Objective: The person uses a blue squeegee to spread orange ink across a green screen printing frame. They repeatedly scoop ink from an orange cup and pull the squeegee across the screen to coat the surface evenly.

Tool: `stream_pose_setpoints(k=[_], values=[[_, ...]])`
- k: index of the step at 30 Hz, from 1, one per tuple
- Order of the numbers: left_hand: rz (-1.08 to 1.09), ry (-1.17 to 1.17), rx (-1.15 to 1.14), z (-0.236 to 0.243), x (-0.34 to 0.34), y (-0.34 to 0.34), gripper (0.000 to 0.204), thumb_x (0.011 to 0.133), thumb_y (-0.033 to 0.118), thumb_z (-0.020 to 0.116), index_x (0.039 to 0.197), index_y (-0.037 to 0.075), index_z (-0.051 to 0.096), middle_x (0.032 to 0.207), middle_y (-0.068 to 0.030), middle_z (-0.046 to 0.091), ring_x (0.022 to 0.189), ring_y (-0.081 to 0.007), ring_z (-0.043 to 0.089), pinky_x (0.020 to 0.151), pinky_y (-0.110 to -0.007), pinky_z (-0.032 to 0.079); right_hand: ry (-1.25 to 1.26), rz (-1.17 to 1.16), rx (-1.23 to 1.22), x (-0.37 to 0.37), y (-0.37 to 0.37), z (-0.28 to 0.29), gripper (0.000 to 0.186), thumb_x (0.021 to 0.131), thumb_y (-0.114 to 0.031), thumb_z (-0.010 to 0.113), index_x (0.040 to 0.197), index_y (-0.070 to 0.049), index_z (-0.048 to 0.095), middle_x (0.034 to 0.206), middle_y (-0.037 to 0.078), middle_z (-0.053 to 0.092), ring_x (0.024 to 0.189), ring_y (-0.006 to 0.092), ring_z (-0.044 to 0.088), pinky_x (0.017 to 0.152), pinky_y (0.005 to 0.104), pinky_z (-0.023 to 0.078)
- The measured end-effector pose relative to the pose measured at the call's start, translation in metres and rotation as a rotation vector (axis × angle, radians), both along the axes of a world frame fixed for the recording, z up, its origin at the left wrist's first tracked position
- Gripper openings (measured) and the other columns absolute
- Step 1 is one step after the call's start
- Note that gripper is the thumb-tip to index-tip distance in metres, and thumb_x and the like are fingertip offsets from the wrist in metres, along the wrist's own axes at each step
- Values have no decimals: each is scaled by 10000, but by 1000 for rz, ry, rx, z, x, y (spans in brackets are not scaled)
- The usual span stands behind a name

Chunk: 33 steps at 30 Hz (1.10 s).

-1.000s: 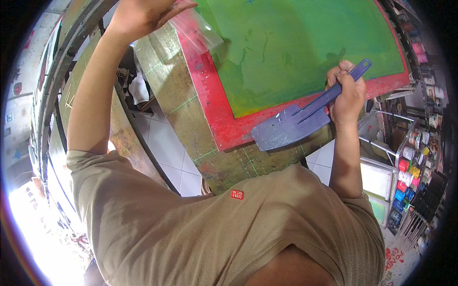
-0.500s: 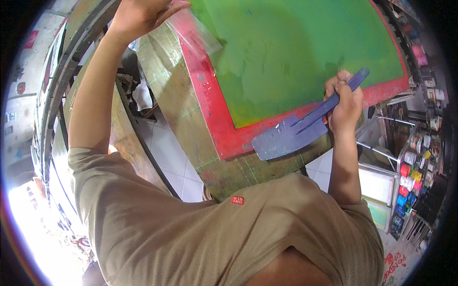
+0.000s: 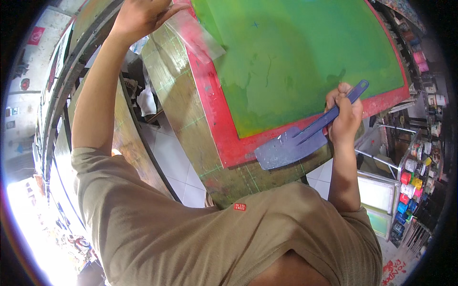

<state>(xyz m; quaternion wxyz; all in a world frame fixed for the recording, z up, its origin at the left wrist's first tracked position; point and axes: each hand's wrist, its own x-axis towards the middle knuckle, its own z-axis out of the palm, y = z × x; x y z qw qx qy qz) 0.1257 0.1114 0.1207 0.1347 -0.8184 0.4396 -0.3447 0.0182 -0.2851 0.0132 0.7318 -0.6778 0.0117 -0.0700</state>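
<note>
**While we grip a blue scraper (image 3: 288, 148), clear film (image 3: 202, 42) overlaps a red border (image 3: 212, 117)**

As our right hand (image 3: 347, 114) closes around its handle, the scraper's blade sits over the border's near edge and the table (image 3: 179, 107); whether it touches, we cannot tell. Beyond spreads the green panel (image 3: 296, 62). Farther off, at upper left, our left hand (image 3: 143, 20), well apart, reaches the film; whether it pinches it, we cannot tell. We judge the step to be handling that film; the next move likely calls for a steady scraper.
</note>
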Motion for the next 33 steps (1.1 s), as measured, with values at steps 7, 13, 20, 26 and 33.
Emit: stream_pose_setpoints(k=[7, 13, 20, 26, 33], values=[[40, -98, 27, 3, 7, 9, 397, 710, 271, 771, 574, 105, 438, 568, -59, 434, 532, -252, 461, 547, -362, 360, -9, 3, 19, -1, 2, 3, 161, 875, -32, 386, 997, 2, 486, 666, 77, 529, 581, 98, 440, 528, 234, 357], [41, -61, -18, 6, 18, 18, 366, 707, 284, 772, 589, 98, 479, 569, -69, 459, 530, -266, 476, 533, -378, 378, -5, -3, 22, -1, 1, 3, 170, 863, -21, 382, 995, 5, 486, 673, 81, 532, 585, 99, 441, 528, 232, 355], [50, -89, -54, 4, 24, 24, 346, 714, 276, 768, 613, 93, 492, 582, -79, 487, 545, -283, 494, 547, -382, 393, 20, -3, 46, -1, 0, 3, 178, 855, -22, 394, 1002, 8, 490, 686, 81, 538, 607, 104, 452, 552, 235, 364], [175, -25, -111, -15, 38, 39, 354, 746, 335, 732, 632, 89, 504, 625, -91, 507, 602, -301, 523, 606, -414, 417, -11, 8, 37, 0, 1, 2, 174, 854, -35, 429, 1013, 4, 488, 688, 85, 536, 611, 116, 465, 553, 240, 373], [333, -9, -186, -54, 69, 49, 366, 800, 370, 662, 670, 67, 504, 685, -128, 530, 689, -343, 544, 661, -457, 412, 96, -41, 165, 2, 3, 10, 181, 846, -48, 454, 1017, 2, 487, 688, 79, 516, 575, 129, 443, 511, 250, 382]])
